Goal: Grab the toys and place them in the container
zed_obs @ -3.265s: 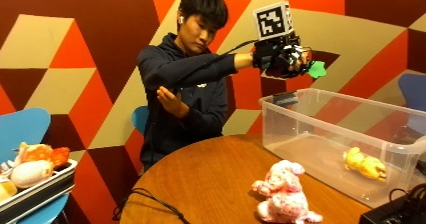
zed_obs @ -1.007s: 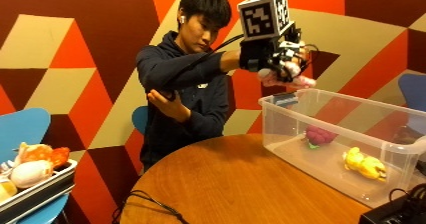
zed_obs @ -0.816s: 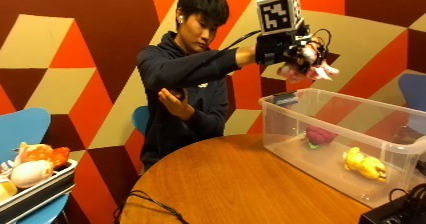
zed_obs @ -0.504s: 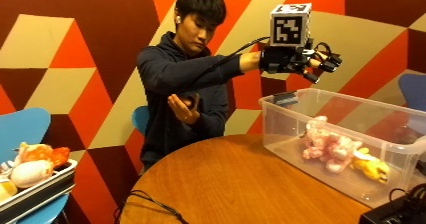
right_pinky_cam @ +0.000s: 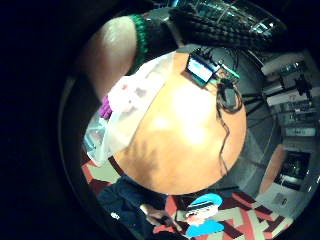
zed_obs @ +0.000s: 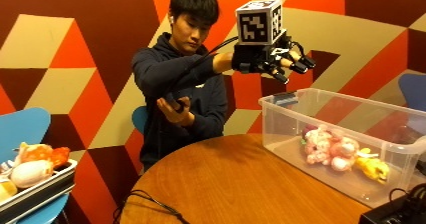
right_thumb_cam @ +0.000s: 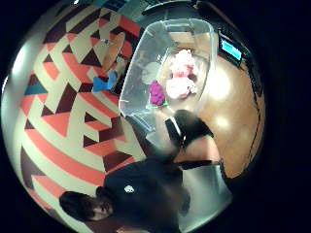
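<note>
Above the clear container [zed_obs: 346,115], the gloved right hand [zed_obs: 269,59] hovered with fingers spread, holding nothing; pink plush toy [zed_obs: 329,146] lay inside by a yellow one [zed_obs: 373,168]; looked soft, light; grab the body.

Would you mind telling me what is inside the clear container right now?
The container holds a pink plush, a yellow toy beside it, and a purple toy, mostly hidden behind the plush from outside. Anything beneath them is covered.
</note>
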